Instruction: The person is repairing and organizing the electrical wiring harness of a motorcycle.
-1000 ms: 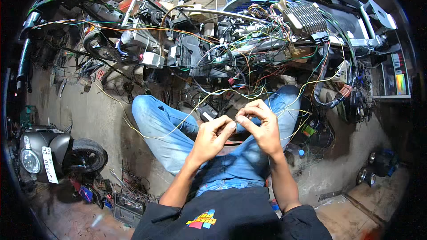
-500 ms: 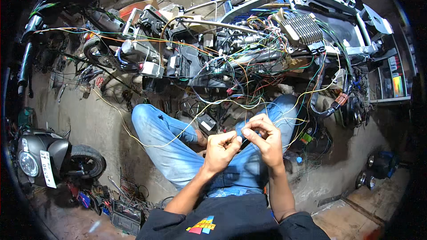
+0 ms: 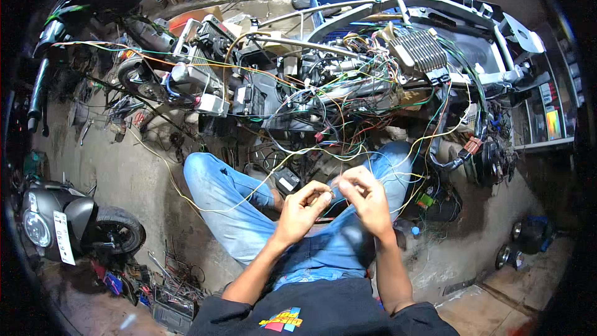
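My left hand (image 3: 302, 213) is held above my lap with thumb and forefinger pinched together. What sits in the pinch is too small to make out. Close beside it, slightly higher, is my right hand (image 3: 365, 202), its fingers curled toward the thumb and the tips blurred by motion. Thin loose wires run just beyond both hands. A long yellow wire (image 3: 214, 210) loops across my left thigh, and pale wires (image 3: 398, 174) trail over my right knee. They lead toward the tangled wiring (image 3: 348, 99) on a stripped motorcycle frame (image 3: 348, 20).
A finned metal part (image 3: 420, 46) sits on the frame, near a radiator (image 3: 208, 40). A small black box (image 3: 286, 180) lies between my legs. At left stands a scooter front (image 3: 56, 218); tools and a dark crate (image 3: 174, 308) lie below it. A glass cabinet (image 3: 547, 115) stands at right.
My hands have drawn slightly apart at the fingertips; the left shifted a little left and the right fingers are moving. The whole view has tilted slightly.
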A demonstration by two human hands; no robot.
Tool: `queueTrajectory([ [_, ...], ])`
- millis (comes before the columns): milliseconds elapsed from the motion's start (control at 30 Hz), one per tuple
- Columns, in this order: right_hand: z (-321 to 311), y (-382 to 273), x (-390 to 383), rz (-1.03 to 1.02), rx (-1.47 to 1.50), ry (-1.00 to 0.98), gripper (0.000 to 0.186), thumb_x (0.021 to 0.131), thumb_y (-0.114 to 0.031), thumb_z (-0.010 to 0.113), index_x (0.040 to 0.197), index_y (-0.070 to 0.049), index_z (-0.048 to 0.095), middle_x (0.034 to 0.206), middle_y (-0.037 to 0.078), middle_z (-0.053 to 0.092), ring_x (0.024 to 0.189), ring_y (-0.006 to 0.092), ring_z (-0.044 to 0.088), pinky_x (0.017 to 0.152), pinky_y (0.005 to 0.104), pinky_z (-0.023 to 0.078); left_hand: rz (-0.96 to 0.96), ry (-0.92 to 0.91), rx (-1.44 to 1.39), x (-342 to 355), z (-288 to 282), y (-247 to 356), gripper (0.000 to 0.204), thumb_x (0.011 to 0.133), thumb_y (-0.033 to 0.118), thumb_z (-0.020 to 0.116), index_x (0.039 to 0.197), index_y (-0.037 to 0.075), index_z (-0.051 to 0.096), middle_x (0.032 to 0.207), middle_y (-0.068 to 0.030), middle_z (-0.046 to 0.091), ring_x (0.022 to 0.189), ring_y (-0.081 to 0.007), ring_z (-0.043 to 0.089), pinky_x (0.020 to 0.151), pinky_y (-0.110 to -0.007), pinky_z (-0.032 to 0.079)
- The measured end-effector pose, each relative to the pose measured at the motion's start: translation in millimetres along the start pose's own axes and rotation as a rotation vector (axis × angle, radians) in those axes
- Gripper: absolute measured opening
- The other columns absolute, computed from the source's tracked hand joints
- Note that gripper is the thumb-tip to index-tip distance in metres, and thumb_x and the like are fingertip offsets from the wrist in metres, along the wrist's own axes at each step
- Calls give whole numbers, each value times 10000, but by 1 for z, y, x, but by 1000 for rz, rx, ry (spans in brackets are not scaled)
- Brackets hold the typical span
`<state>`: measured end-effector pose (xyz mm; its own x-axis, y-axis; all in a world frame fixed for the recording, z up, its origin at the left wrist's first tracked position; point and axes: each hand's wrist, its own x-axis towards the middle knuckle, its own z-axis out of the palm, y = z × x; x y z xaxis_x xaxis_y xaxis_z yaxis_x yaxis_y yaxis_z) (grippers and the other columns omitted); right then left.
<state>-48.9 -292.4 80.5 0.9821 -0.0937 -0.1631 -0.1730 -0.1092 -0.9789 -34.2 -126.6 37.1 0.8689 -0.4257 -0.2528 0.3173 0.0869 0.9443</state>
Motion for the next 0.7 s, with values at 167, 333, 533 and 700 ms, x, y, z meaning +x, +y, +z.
queueTrajectory([
  [167,-9,1,65,-188,-487,309,182,874,-59,546,1019,-3,642,932,132,611,806,230,616,734,319,483,-30,-62,-29,5,-15,-18,166,923,164,590,998,17,601,776,43,581,660,-4,450,571,-181,372],
  [333,-14,20,140,-501,-964,236,334,811,18,518,1130,-16,610,1039,215,580,938,391,567,824,415,469,-66,-183,-130,6,-25,-24,181,936,193,561,970,21,605,875,4,603,829,-65,532,753,-223,428],
  [533,-3,33,212,-520,-1540,7,355,823,-126,493,1166,-36,507,1149,206,529,1112,343,496,935,409,419,-66,-180,-310,5,-36,-34,186,929,184,578,1011,18,592,925,8,608,840,-39,520,766,-192,414],
  [700,2,50,269,-371,-1724,2,234,835,-105,486,1040,-35,574,1015,157,621,959,304,607,827,409,480,-13,-174,-314,5,-36,-26,191,934,213,573,988,32,600,827,32,549,744,-30,453,665,-192,353],
])
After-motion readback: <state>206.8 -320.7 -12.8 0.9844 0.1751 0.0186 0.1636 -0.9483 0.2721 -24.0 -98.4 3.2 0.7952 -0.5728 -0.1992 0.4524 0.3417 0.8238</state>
